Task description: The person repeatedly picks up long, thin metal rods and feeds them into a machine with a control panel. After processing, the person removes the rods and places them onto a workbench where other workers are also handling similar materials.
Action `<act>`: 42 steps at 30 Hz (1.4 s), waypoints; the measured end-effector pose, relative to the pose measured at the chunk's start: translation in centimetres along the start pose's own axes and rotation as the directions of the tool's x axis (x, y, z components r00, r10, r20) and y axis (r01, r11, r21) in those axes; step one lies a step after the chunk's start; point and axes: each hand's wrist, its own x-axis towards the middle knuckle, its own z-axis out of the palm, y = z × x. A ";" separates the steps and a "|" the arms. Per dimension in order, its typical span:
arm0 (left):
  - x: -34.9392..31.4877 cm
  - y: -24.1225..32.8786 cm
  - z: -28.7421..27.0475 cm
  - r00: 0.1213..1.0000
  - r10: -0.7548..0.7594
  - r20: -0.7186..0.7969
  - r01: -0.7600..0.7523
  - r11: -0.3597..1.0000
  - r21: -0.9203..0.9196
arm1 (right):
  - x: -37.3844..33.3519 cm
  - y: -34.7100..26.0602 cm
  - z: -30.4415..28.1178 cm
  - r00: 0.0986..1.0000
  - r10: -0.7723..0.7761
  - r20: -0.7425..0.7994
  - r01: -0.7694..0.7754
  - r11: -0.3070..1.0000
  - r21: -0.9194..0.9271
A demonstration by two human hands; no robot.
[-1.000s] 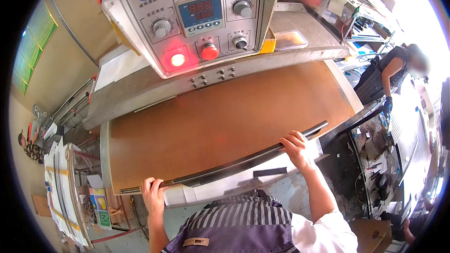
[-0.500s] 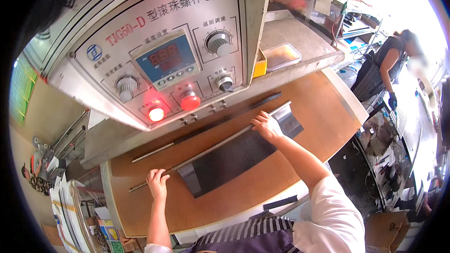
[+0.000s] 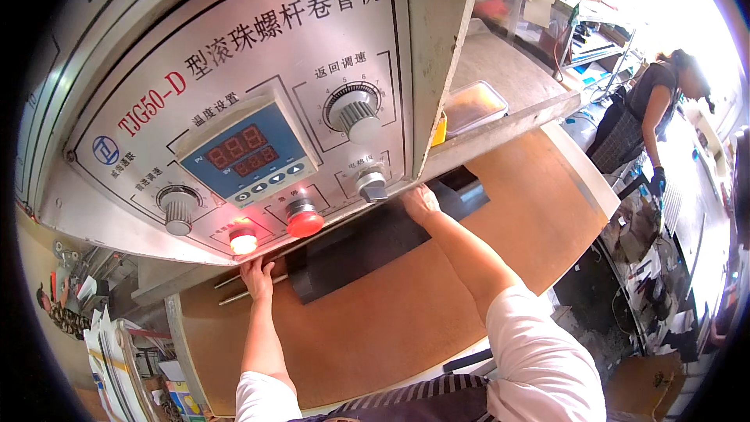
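Observation:
A black sheet [image 3: 359, 254] lies at a slant on the brown board of the machine bed [image 3: 375, 336]. Two thin metal rods stick out beyond its left end; the nearer rod [image 3: 233, 298] passes beneath my left hand [image 3: 258, 280]. That hand lies across the rods, thumb apart from the fingers, fingertips close under the control box. My right hand [image 3: 423, 205] rests on the far part of the sheet, towards its right end. Its fingers reach to the lower edge of the box and are partly hidden, so their grip does not show.
A control box [image 3: 258, 101] with dials, a display and a red button [image 3: 305, 220] overhangs the bed's far side. Behind it sits a clear plastic tub [image 3: 475, 107] on a ledge. A person [image 3: 644, 113] in a dark apron works at a bench on the right.
Both hands have moved away from me, bringing the sheet and its rod towards the control box. The box looks larger and hides more of the far side.

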 end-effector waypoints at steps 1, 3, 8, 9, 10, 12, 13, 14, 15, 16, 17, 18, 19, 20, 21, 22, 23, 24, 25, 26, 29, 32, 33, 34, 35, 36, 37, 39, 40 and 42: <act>-0.8 -0.2 -0.3 0.997 -0.006 -0.073 0.014 0.994 0.111 | -0.6 -1.3 -0.9 0.993 -0.115 0.004 0.115 0.990 -0.080; -2.1 0.3 -1.5 0.995 -0.083 0.058 0.071 0.980 0.186 | -3.0 -3.0 -2.3 0.998 -0.046 -0.054 0.046 0.999 -0.009; -10.0 3.4 -5.7 0.976 -0.031 0.217 0.007 0.994 0.112 | -15.9 -4.3 -4.3 0.969 -0.043 -0.243 0.075 0.990 0.123; -12.2 4.3 -6.6 0.968 -0.018 0.249 -0.007 0.995 0.101 | -18.2 -4.4 -4.8 0.971 -0.043 -0.234 0.071 0.991 0.112; -14.7 5.2 -8.0 0.971 -0.035 0.235 0.021 0.998 0.060 | -19.8 -4.9 -5.1 0.970 -0.010 -0.243 0.043 0.991 0.129; -18.8 7.1 -9.8 0.982 -0.055 0.178 0.058 0.998 -0.011 | -21.3 -5.5 -5.8 0.970 -0.007 -0.241 0.031 0.995 0.097; -20.1 8.3 -10.3 0.990 -0.051 0.135 0.051 0.999 0.002 | -21.8 -5.7 -6.0 0.970 -0.009 -0.245 0.028 0.997 0.074; -21.1 9.6 -10.7 0.994 -0.039 0.097 0.040 0.999 -0.005 | -21.9 -5.7 -5.9 0.968 -0.025 -0.249 0.037 0.998 0.046; -22.0 11.2 -11.4 0.998 -0.029 0.057 0.030 1.000 -0.010 | -21.8 -5.8 -6.0 0.972 -0.025 -0.232 0.036 0.998 0.043; -22.8 12.5 -11.8 0.998 -0.017 0.061 0.018 1.000 -0.020 | -21.7 -6.0 -6.1 0.976 -0.030 -0.215 0.039 0.999 0.038; -23.5 13.6 -12.0 0.997 0.010 0.078 -0.008 1.000 -0.024 | -21.8 -6.1 -6.1 0.980 -0.033 -0.196 0.041 0.999 0.034; -24.1 14.3 -12.2 0.993 0.033 0.116 -0.032 0.999 -0.012 | -21.6 -6.0 -5.7 0.980 -0.063 -0.189 0.059 0.998 -0.023; -24.6 14.9 -12.3 0.986 0.055 0.156 -0.055 0.998 -0.002 | -21.7 -5.9 -5.3 0.980 -0.066 -0.187 0.064 0.998 -0.021; -25.3 15.4 -12.3 0.977 0.028 0.211 -0.028 1.000 -0.002 | -21.9 -5.9 -5.0 0.980 -0.070 -0.184 0.068 0.998 -0.019; -25.6 15.8 -12.1 0.971 0.034 0.238 -0.037 0.999 0.008 | -21.7 -6.0 -5.0 0.980 -0.075 -0.185 0.073 0.997 -0.016; -25.5 16.0 -12.0 0.969 0.057 0.240 -0.061 0.998 0.009 | -21.5 -5.9 -5.1 0.968 -0.078 -0.240 0.074 0.997 -0.024; -25.4 16.1 -11.9 0.967 0.079 0.244 -0.084 0.996 0.009 | -21.3 -5.8 -5.2 0.990 -0.036 -0.138 0.037 0.999 0.004; -25.6 15.9 -11.9 0.965 0.094 0.244 -0.099 0.995 0.007 | -20.6 -6.1 -6.7 1.000 -0.004 -0.031 0.005 1.000 0.022; -25.7 15.7 -11.8 0.964 0.112 0.242 -0.116 0.993 0.000 | -19.6 -6.1 -8.1 0.997 0.028 0.076 -0.031 0.999 0.032; -25.8 15.6 -11.7 0.962 0.131 0.240 -0.134 0.991 -0.006 | -17.9 -5.9 -9.2 0.999 0.010 0.043 -0.012 0.998 0.056; -25.7 15.6 -11.6 0.969 0.126 0.210 -0.129 0.992 0.000 | -10.1 -8.9 -19.5 0.848 -0.182 -0.498 0.202 0.979 -0.014; -26.0 15.5 -11.6 0.979 0.130 0.160 -0.134 0.991 0.013 | -5.0 -12.4 -30.0 0.672 -0.306 -0.675 0.271 0.949 -0.160; -25.7 15.7 -11.6 0.980 0.139 0.143 -0.142 0.990 0.017 | -3.5 -11.9 -31.0 0.643 -0.371 -0.670 0.274 0.928 -0.251; -25.8 15.7 -11.5 0.981 0.139 0.132 -0.143 0.990 0.020 | -3.7 -11.9 -31.6 0.691 -0.373 -0.619 0.238 0.926 -0.292; -25.7 15.8 -11.5 0.983 0.140 0.120 -0.144 0.989 0.023 | -4.2 -11.8 -32.3 0.735 -0.371 -0.567 0.206 0.919 -0.335; -25.9 15.5 -11.8 0.986 0.121 0.118 -0.125 0.992 0.025 | -5.4 -12.2 -31.8 0.749 -0.357 -0.558 0.249 0.932 -0.263; -26.1 15.8 -11.8 0.988 0.101 0.117 -0.103 0.995 0.015 | -8.0 -13.0 -31.3 0.752 -0.310 -0.582 0.310 0.945 -0.104; -26.1 15.9 -12.4 0.991 0.110 0.072 -0.108 0.993 -0.038 | -13.0 -13.0 -26.8 0.785 -0.262 -0.562 0.339 0.940 0.035; -26.0 15.8 -12.4 0.990 0.123 0.062 -0.120 0.992 -0.045 | -16.1 -12.1 -23.1 0.861 -0.227 -0.455 0.319 0.938 0.136; -26.0 15.5 -12.3 0.989 0.148 0.025 -0.147 0.988 -0.042 | -23.6 -10.6 -16.6 0.943 -0.242 -0.228 0.316 0.863 0.394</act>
